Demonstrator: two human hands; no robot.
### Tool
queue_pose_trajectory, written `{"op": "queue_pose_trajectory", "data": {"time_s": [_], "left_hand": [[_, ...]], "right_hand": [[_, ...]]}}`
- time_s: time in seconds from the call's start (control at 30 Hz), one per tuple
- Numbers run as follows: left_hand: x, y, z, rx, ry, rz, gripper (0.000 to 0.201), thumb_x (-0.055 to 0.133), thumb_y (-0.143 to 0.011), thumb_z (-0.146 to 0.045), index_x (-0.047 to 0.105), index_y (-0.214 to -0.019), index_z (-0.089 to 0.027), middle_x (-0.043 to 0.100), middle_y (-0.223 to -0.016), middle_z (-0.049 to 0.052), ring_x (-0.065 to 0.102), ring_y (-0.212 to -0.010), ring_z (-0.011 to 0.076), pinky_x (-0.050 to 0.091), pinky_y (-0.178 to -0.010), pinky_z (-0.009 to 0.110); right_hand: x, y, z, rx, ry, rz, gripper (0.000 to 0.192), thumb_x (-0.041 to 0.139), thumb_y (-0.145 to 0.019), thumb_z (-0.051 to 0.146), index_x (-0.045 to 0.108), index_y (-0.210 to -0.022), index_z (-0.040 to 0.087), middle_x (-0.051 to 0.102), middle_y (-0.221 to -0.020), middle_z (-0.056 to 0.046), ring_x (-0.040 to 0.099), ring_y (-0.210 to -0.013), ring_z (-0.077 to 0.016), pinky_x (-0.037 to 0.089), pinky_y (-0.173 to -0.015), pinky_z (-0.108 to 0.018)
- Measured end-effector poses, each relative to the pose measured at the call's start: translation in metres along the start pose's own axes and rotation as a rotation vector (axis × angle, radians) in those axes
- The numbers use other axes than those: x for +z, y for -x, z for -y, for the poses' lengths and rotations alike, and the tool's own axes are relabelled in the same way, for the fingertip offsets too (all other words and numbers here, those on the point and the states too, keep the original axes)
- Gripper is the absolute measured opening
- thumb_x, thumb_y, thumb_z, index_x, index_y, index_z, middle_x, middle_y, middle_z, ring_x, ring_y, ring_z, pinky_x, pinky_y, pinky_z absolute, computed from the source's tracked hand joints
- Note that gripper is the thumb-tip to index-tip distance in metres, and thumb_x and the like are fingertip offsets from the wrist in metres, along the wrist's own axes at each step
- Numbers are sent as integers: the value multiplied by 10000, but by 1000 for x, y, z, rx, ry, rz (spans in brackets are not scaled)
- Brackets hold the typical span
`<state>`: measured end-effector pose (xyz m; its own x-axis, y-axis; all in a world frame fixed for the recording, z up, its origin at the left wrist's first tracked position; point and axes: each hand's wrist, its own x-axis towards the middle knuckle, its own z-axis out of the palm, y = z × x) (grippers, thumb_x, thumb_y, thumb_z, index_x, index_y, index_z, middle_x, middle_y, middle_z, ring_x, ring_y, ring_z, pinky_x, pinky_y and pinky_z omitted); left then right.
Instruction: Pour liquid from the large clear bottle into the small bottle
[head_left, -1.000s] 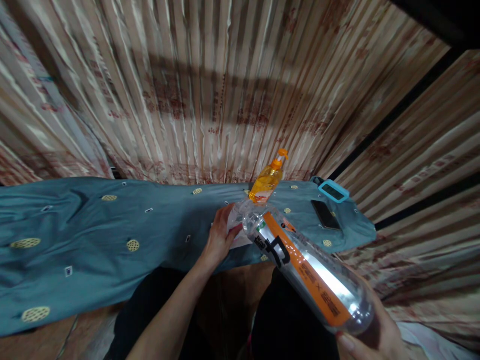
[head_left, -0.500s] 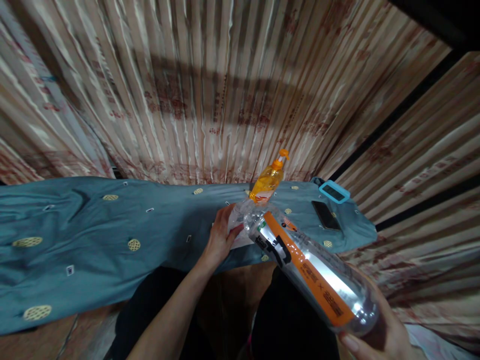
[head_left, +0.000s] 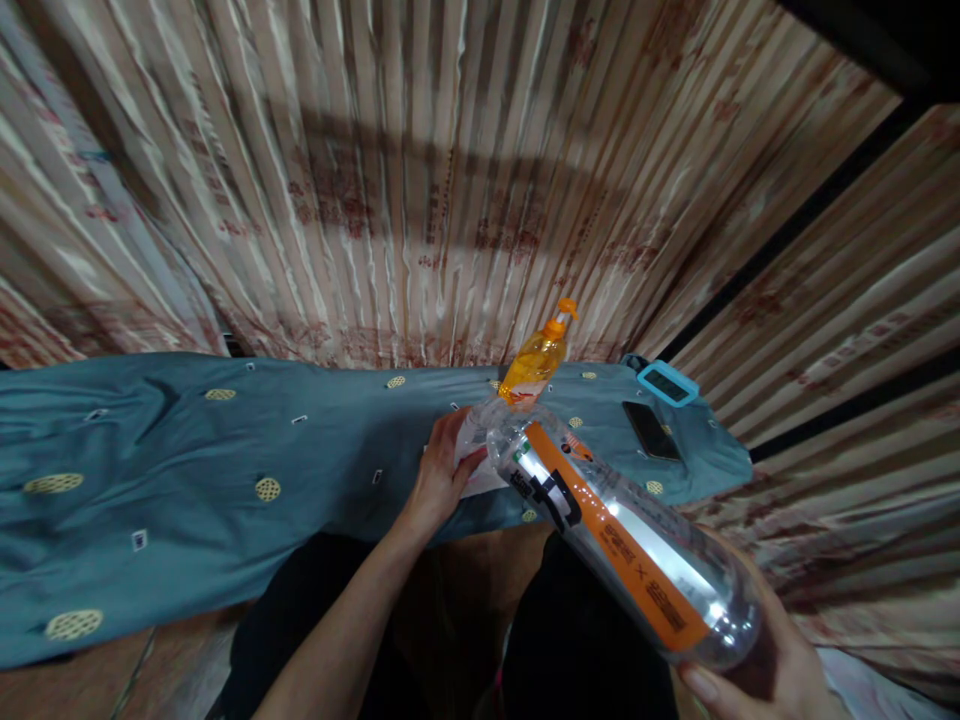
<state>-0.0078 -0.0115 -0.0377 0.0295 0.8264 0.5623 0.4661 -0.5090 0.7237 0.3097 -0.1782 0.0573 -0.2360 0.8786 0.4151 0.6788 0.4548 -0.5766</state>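
Note:
A large clear plastic bottle (head_left: 622, 540) with an orange and silver label is tilted, its neck end pointing up and left. My right hand (head_left: 772, 640) is closed round its base end. Near the bottle's neck, my left hand (head_left: 444, 465) grips a whitish, translucent container (head_left: 480, 478), mostly hidden behind the fingers and the bottle. I cannot tell whether the neck touches it. Just behind stands an upright pump bottle (head_left: 534, 362) of yellow-orange liquid with an orange pump head.
A long surface under a teal cloth (head_left: 315, 430) with yellow patterns runs across the view. At its right end lie a dark phone (head_left: 651, 431) and a light-blue framed device (head_left: 667, 384). A pleated curtain (head_left: 390, 200) hangs directly behind.
Hardly anything differs. Both hands, the clear bottle and the whitish container keep almost the same positions and tilt.

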Motion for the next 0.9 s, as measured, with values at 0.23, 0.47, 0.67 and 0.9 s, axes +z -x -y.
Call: {"op": "queue_pose_trajectory", "data": {"time_s": [0.23, 0.47, 0.67, 0.9], "left_hand": [[-1, 0, -2, -32, -8, 0, 521, 583, -985, -359, 459, -1478, -245, 618, -1391, 138, 619, -1303, 302, 500, -1126, 525], [-1, 0, 1, -7, -12, 7, 517, 577, -990, -367, 459, -1475, -235, 618, -1401, 152, 620, -1308, 304, 510, -1114, 516], [1, 0, 2, -13, -16, -9, 523, 595, -982, -364, 463, -1476, -251, 625, -1392, 142, 619, -1306, 307, 506, -1118, 531], [-1, 1, 1, -17, -3, -2, 523, 587, -989, -379, 457, -1480, -253, 617, -1399, 144, 620, -1305, 305, 506, -1121, 531]], "right_hand": [[-5, 7, -10, 36, 43, -22, 792, 746, -919, 410, 372, -1597, 242, 653, -1498, -112, 660, -1346, -301, 564, -1072, -271], [-2, 3, -7, 69, 28, -42, 825, 800, -858, 389, 416, -1577, 264, 673, -1476, -103, 676, -1331, -308, 570, -1072, -286], [10, -30, 23, 196, -19, -180, 1143, 990, -521, 506, 528, -1517, 190, 722, -1355, -158, 655, -1311, -441, 596, -1040, -435], [18, -28, 29, 192, -13, -204, 1113, 968, -530, 575, 554, -1487, 186, 731, -1328, -154, 656, -1307, -432, 599, -1027, -425]]}}
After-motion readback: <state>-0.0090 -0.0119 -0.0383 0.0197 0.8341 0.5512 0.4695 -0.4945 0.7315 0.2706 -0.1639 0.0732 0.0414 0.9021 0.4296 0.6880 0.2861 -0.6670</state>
